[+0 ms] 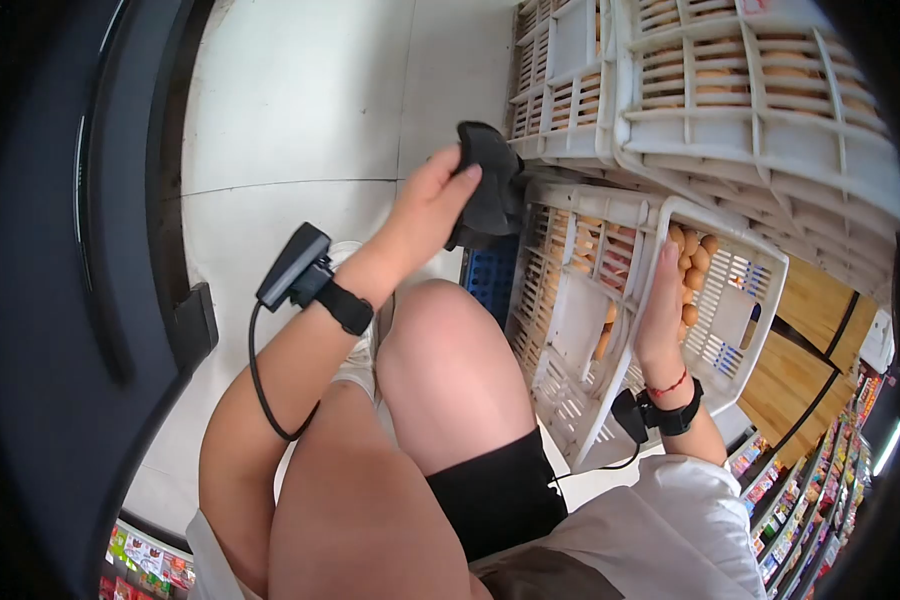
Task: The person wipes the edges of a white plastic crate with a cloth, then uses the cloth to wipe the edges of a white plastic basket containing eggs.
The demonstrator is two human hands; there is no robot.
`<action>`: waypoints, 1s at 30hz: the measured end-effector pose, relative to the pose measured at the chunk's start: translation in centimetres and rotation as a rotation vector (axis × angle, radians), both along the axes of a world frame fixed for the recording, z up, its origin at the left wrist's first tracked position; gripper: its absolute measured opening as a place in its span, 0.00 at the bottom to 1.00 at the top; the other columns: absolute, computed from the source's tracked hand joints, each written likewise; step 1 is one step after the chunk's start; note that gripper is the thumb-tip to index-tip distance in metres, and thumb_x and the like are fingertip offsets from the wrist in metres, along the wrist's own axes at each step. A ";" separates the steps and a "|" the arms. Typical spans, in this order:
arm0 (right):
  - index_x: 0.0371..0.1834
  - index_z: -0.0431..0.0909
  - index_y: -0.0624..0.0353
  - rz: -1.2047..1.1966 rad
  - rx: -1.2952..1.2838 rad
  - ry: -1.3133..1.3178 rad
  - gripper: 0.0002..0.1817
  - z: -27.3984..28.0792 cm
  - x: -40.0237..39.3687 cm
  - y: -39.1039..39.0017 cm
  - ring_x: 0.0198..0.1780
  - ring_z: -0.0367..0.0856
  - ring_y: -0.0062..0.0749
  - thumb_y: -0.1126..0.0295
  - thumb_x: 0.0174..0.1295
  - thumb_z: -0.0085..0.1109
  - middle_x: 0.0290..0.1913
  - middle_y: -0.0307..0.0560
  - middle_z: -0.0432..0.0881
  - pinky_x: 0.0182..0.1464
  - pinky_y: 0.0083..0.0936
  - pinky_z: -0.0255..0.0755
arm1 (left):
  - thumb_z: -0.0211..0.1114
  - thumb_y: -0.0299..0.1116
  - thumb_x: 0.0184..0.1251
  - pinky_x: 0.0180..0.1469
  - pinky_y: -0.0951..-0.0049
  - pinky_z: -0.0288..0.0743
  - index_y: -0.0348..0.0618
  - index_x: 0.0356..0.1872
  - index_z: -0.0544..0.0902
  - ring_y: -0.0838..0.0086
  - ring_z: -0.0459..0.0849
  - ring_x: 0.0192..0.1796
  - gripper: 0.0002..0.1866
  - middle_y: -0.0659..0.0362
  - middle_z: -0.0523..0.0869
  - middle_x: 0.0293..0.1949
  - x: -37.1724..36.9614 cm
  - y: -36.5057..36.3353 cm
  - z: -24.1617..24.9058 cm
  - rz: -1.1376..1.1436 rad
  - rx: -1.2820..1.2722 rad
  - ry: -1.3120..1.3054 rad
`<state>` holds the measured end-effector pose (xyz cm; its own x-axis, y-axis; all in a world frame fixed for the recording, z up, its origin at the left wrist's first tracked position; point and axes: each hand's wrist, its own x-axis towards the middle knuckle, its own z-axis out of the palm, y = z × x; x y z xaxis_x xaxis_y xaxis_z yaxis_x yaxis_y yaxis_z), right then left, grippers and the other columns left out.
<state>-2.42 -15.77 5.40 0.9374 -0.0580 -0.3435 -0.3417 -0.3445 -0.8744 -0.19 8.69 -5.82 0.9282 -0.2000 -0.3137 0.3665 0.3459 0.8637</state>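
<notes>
My left hand (pixel 435 205) is closed on a dark, folded black cloth (pixel 492 195), its thumb lying over the near edge. The cloth hangs beside the stacked crates, in front of the white wall panel. My right hand (pixel 660 310) lies with straight fingers along the rim of a white plastic crate (pixel 767 330), palm side hidden. Inside that crate, brown eggs (pixel 692 262) sit against the side by my fingertips. Both wrists carry black strapped devices with cables.
More white slatted crates (pixel 660 125) holding brown eggs stand stacked beyond. A blue crate (pixel 487 278) is low behind my knee. Wooden boards (pixel 800 380) and shelves of colourful packets (pixel 820 490) are at the right. A dark cabinet (pixel 60 300) borders the left.
</notes>
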 end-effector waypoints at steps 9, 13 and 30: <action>0.53 0.73 0.67 0.068 0.113 0.041 0.30 -1.4 0.8 -1.3 0.42 0.77 0.27 0.48 0.76 0.34 0.42 0.47 0.80 0.48 0.25 0.73 | 0.51 0.38 0.76 0.43 0.75 0.82 0.44 0.57 0.74 0.78 0.84 0.46 0.16 0.61 0.84 0.48 -2.6 5.2 7.9 0.205 0.016 -0.082; 0.51 0.71 0.72 0.210 0.014 -0.037 0.30 -1.1 1.2 -1.8 0.43 0.77 0.30 0.49 0.76 0.35 0.42 0.47 0.80 0.52 0.27 0.70 | 0.51 0.38 0.75 0.41 0.78 0.81 0.43 0.57 0.75 0.80 0.85 0.43 0.16 0.61 0.84 0.48 -4.9 7.3 11.1 0.209 0.139 -0.195; 0.61 0.69 0.66 0.369 -0.604 0.056 0.23 8.0 -13.1 -1.6 0.52 0.78 0.35 0.76 0.61 0.57 0.51 0.49 0.80 0.58 0.30 0.68 | 0.55 0.34 0.75 0.50 0.79 0.73 0.37 0.53 0.77 0.80 0.79 0.45 0.13 0.61 0.83 0.45 -6.7 1.5 -0.6 -0.089 -0.140 -0.158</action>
<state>-15.56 -17.34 13.39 0.9144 0.0638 -0.3997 -0.1486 -0.8656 -0.4781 -6.92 10.22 -6.38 0.9404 -0.3144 -0.1297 0.2651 0.4385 0.8587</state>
